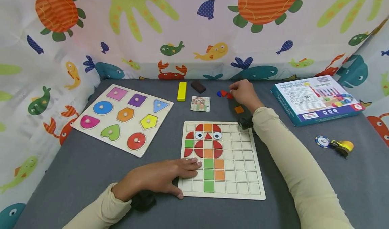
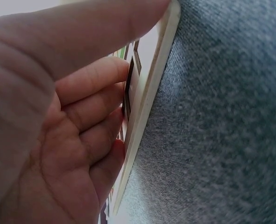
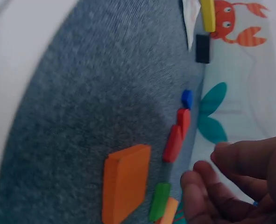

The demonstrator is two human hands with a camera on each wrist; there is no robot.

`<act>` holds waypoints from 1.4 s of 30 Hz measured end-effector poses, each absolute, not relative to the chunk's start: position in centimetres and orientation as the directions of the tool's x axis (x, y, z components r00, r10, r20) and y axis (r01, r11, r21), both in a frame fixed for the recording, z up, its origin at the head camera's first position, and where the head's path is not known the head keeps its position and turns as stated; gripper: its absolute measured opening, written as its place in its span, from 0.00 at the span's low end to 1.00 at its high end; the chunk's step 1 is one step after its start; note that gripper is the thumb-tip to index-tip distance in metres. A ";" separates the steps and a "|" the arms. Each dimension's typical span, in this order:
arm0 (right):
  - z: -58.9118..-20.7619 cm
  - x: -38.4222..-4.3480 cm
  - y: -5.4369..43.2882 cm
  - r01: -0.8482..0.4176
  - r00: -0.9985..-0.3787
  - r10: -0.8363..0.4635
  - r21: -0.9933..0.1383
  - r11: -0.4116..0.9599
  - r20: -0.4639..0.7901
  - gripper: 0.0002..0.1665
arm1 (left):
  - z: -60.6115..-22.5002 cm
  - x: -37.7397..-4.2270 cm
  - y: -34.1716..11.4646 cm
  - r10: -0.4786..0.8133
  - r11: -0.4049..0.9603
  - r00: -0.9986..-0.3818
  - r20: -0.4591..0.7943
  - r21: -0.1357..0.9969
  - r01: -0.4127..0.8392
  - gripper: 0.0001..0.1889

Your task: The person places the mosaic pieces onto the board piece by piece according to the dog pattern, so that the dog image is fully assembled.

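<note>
A pale wooden grid board [image 1: 242, 165] lies on the grey table, with red, orange and green tiles and two eye tiles [image 1: 199, 135] set in its cells. My left hand [image 1: 158, 175] rests on the board's lower left, fingers fairly straight, thumb at the edge. Beyond the board, my right hand [image 1: 245, 92] hovers by a small group of loose pieces, its fingers loosely bent and no piece visible between the tips. In the right wrist view, red pieces [image 3: 173, 143], a blue piece [image 3: 187, 98], a green piece [image 3: 160, 201] and an orange square [image 3: 126, 182] lie close by.
A shape-puzzle board [image 1: 160, 105] with knobbed pieces lies at left. Behind the grid board are a yellow block [image 1: 181, 91], a dark brown block [image 1: 198, 86] and a picture card [image 1: 200, 104]. At right sit a teal box [image 1: 319, 99], a poker chip [image 1: 322, 141] and a yellow-black toy [image 1: 342, 147].
</note>
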State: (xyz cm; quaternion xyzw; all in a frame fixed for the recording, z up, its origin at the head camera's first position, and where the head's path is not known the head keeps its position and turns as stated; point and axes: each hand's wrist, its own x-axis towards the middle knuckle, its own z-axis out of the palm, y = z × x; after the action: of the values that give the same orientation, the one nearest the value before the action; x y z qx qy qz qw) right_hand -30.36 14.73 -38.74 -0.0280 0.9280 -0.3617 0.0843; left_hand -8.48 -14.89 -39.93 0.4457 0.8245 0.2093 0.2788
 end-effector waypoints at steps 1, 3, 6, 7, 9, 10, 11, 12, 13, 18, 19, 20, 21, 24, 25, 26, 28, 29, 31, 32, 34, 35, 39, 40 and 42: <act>-38.7 -30.5 14.7 0.015 -0.980 -0.120 -0.664 0.748 -0.157 0.20 | -39.9 -8.5 -14.9 0.851 0.516 -0.447 -0.275 0.593 0.618 0.41; -38.8 -30.8 14.7 0.006 -0.973 -0.141 -0.630 0.777 -0.183 0.21 | -39.8 -8.5 -14.9 0.850 0.518 -0.448 -0.277 0.594 0.616 0.41; -38.9 -31.0 14.5 -0.024 -0.965 -0.174 -0.592 0.806 -0.198 0.21 | -39.8 -8.5 -15.0 0.847 0.522 -0.452 -0.279 0.598 0.608 0.41; -38.9 -31.1 14.4 -0.037 -0.965 -0.181 -0.583 0.812 -0.191 0.21 | -39.8 -8.5 -15.0 0.847 0.522 -0.453 -0.279 0.598 0.608 0.41; -39.0 -31.1 14.3 -0.054 -0.965 -0.189 -0.569 0.821 -0.182 0.20 | -39.8 -8.5 -15.0 0.848 0.521 -0.452 -0.278 0.600 0.608 0.41; -39.1 -31.0 14.3 -0.056 -0.964 -0.192 -0.564 0.824 -0.184 0.20 | -39.8 -8.5 -15.0 0.848 0.519 -0.451 -0.277 0.602 0.606 0.41; -39.1 -30.9 14.2 -0.053 -0.963 -0.193 -0.564 0.824 -0.191 0.19 | -39.8 -8.5 -14.9 0.849 0.518 -0.449 -0.277 0.605 0.605 0.41; -39.2 -30.9 14.2 -0.051 -0.961 -0.194 -0.567 0.822 -0.196 0.19 | -39.8 -8.5 -14.9 0.851 0.515 -0.447 -0.276 0.606 0.606 0.41; -39.2 -30.8 14.2 -0.045 -0.961 -0.192 -0.570 0.821 -0.201 0.19 | -39.8 -8.5 -14.9 0.852 0.512 -0.446 -0.273 0.606 0.608 0.41; -39.2 -30.3 14.4 -0.043 -0.956 -0.206 -0.594 0.803 -0.208 0.16 | -39.7 -8.5 -14.8 0.852 0.514 -0.446 -0.276 0.605 0.608 0.41; -39.2 -30.2 14.5 -0.048 -0.956 -0.210 -0.595 0.802 -0.206 0.15 | -39.7 -8.5 -14.9 0.851 0.516 -0.447 -0.277 0.605 0.607 0.41; -39.2 -30.1 14.6 -0.055 -0.955 -0.217 -0.595 0.802 -0.203 0.14 | -39.7 -8.5 -14.9 0.849 0.519 -0.448 -0.281 0.604 0.605 0.41; -39.1 -30.0 14.8 -0.064 -0.954 -0.225 -0.597 0.800 -0.200 0.14 | -39.6 -8.4 -14.9 0.848 0.521 -0.449 -0.283 0.604 0.604 0.41; -39.0 -29.4 15.4 -0.090 -0.949 -0.252 -0.607 0.790 -0.188 0.15 | -39.7 -8.4 -14.9 0.846 0.524 -0.450 -0.286 0.601 0.603 0.40; -38.8 -29.2 15.6 -0.098 -0.946 -0.264 -0.612 0.785 -0.187 0.15 | -39.7 -8.4 -14.8 0.846 0.525 -0.450 -0.287 0.600 0.604 0.40; -38.7 -28.9 15.8 -0.107 -0.943 -0.276 -0.616 0.781 -0.186 0.16 | -39.6 -8.3 -14.8 0.845 0.526 -0.450 -0.289 0.600 0.603 0.40; -38.6 -28.3 16.2 -0.122 -0.936 -0.297 -0.619 0.776 -0.188 0.16 | -39.6 -8.3 -14.8 0.846 0.524 -0.448 -0.288 0.602 0.602 0.40; -38.5 -27.9 16.3 -0.134 -0.932 -0.310 -0.620 0.773 -0.185 0.16 | -39.6 -8.3 -14.8 0.846 0.525 -0.449 -0.289 0.603 0.601 0.40; -38.4 -27.2 16.5 -0.159 -0.926 -0.335 -0.625 0.764 -0.173 0.15 | -39.5 -8.3 -14.8 0.845 0.525 -0.448 -0.290 0.602 0.601 0.40; -38.4 -26.9 16.5 -0.174 -0.923 -0.348 -0.627 0.759 -0.164 0.15 | -39.5 -8.3 -14.9 0.845 0.526 -0.448 -0.292 0.602 0.601 0.40; -38.3 -26.1 16.6 -0.204 -0.917 -0.373 -0.635 0.745 -0.144 0.14 | -39.5 -8.3 -14.9 0.844 0.528 -0.448 -0.295 0.599 0.601 0.40; -38.2 -25.7 16.6 -0.220 -0.912 -0.388 -0.639 0.737 -0.133 0.13 | -39.5 -8.3 -14.9 0.844 0.529 -0.448 -0.296 0.599 0.602 0.40; -38.0 -23.8 16.6 -0.266 -0.890 -0.440 -0.649 0.712 -0.118 0.12 | -39.6 -8.4 -14.8 0.845 0.527 -0.444 -0.297 0.601 0.601 0.39; -37.9 -23.3 16.6 -0.278 -0.881 -0.459 -0.653 0.704 -0.119 0.12 | -39.6 -8.4 -14.8 0.846 0.526 -0.443 -0.296 0.602 0.601 0.39; -37.7 -22.3 16.6 -0.307 -0.862 -0.492 -0.651 0.695 -0.119 0.12 | -39.6 -8.4 -14.7 0.847 0.524 -0.442 -0.295 0.601 0.603 0.39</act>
State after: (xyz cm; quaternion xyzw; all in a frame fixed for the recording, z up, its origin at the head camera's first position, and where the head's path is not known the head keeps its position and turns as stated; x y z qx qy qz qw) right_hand -22.34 16.59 -37.72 -0.2198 0.9092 -0.3232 0.1436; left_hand -8.41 -14.75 -39.59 0.4407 0.8228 0.2092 0.2916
